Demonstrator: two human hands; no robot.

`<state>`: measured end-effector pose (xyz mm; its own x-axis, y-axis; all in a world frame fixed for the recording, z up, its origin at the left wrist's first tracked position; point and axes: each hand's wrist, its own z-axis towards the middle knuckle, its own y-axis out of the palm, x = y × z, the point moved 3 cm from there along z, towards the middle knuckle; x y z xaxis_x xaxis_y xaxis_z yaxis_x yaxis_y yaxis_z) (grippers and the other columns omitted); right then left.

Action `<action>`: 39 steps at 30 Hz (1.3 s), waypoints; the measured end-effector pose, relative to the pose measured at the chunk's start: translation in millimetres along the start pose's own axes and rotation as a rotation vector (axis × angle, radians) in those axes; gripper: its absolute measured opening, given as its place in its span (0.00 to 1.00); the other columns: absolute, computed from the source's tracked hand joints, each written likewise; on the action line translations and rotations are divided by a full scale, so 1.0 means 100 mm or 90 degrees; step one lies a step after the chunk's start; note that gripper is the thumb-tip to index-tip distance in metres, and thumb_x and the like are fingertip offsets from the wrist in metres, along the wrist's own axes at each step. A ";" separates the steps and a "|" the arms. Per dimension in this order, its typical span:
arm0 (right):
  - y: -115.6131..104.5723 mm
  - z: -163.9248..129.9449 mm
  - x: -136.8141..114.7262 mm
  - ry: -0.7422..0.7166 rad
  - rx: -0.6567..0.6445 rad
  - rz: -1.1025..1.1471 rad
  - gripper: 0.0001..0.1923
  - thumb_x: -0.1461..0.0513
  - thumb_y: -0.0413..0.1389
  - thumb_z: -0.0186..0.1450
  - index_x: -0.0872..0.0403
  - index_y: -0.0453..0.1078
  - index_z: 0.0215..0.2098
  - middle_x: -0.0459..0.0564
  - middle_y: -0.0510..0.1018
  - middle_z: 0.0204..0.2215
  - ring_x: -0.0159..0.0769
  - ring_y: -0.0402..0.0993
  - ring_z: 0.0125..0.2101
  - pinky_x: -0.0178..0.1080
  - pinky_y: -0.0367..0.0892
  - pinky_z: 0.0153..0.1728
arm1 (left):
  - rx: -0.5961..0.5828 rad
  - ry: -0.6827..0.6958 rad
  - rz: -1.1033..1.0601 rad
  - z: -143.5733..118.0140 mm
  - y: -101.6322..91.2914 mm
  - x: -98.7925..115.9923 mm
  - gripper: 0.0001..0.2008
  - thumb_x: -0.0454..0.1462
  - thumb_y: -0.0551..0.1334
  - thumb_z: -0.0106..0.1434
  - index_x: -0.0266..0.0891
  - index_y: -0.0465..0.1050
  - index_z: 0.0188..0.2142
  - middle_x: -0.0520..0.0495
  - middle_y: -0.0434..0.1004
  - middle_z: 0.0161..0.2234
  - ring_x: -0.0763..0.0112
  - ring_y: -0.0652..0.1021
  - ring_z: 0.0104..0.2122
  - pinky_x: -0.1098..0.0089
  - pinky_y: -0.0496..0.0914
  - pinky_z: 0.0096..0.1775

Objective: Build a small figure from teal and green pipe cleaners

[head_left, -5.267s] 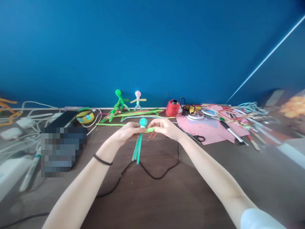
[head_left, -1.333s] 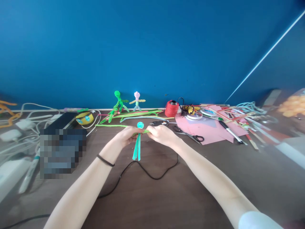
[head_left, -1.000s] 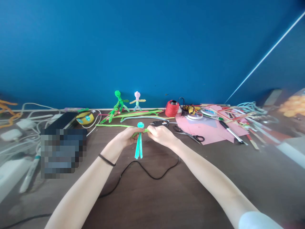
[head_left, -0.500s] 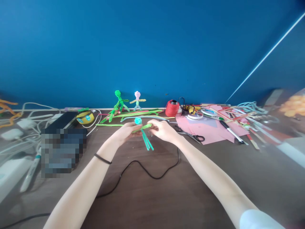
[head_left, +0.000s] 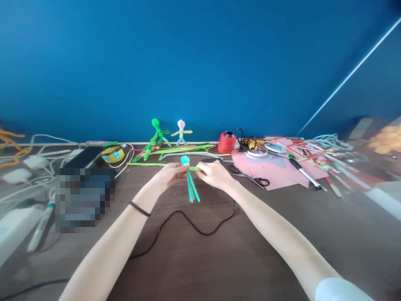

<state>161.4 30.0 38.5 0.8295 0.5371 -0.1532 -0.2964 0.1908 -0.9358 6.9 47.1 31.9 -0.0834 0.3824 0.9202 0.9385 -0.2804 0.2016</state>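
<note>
Between my hands is a pipe-cleaner figure (head_left: 185, 160) with a coiled turquoise head, a light green crosspiece and turquoise strands (head_left: 192, 188) hanging down. My left hand (head_left: 172, 174) pinches it just below the head; part of the crosspiece is hidden by the fingers. On the other side, my right hand (head_left: 211, 172) is closed on the right end of the light green pipe cleaner (head_left: 194, 169). Against the wall stand a finished-looking green figure (head_left: 156, 131) and a pink-headed figure (head_left: 181, 131). Loose green pipe cleaners (head_left: 188, 149) lie in front of them.
Right of my hands are scissors (head_left: 250, 177), a red thread spool (head_left: 227, 143), pink paper (head_left: 275, 175) and a black-and-white marker (head_left: 303, 173). A yellow tape roll (head_left: 112, 154), a pixelated dark object (head_left: 84, 200) and white cables lie left. A black cord (head_left: 194, 228) crosses the table nearer me.
The figure has shifted slightly right and down, with its strands hanging more upright. My right hand has closed in toward the left hand, so less of the green crosspiece shows.
</note>
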 end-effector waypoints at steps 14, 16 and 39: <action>0.27 -0.05 -0.07 0.110 0.117 0.167 0.07 0.61 0.46 0.63 0.55 0.64 0.31 0.45 0.72 0.19 0.30 0.67 0.19 0.31 0.52 0.23 | 0.029 0.192 0.046 0.19 -0.13 -0.22 0.18 0.43 0.66 0.48 0.35 0.73 0.37 0.48 0.76 0.29 0.71 0.73 0.30 0.70 0.66 0.36; 0.28 -0.06 -0.10 0.119 0.117 0.266 0.07 0.61 0.46 0.63 0.55 0.63 0.32 0.45 0.71 0.19 0.30 0.67 0.19 0.31 0.55 0.23 | 0.068 0.237 0.137 0.15 -0.10 -0.18 0.17 0.43 0.64 0.50 0.35 0.74 0.37 0.47 0.76 0.31 0.69 0.74 0.31 0.70 0.66 0.35; 0.44 -0.11 -0.08 0.201 0.105 0.611 0.15 0.51 0.41 0.66 0.52 0.58 0.29 0.40 0.63 0.11 0.32 0.65 0.13 0.33 0.59 0.18 | 0.235 0.401 0.560 -0.04 0.18 -0.20 0.16 0.39 0.53 0.60 0.41 0.74 0.44 0.47 0.79 0.40 0.64 0.77 0.36 0.70 0.68 0.39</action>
<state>147.1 25.4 -4.9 0.2882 0.2868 -0.9136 -0.9428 -0.0822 -0.3232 24.4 30.3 18.7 0.5960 -0.3564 0.7196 0.7874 0.0835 -0.6108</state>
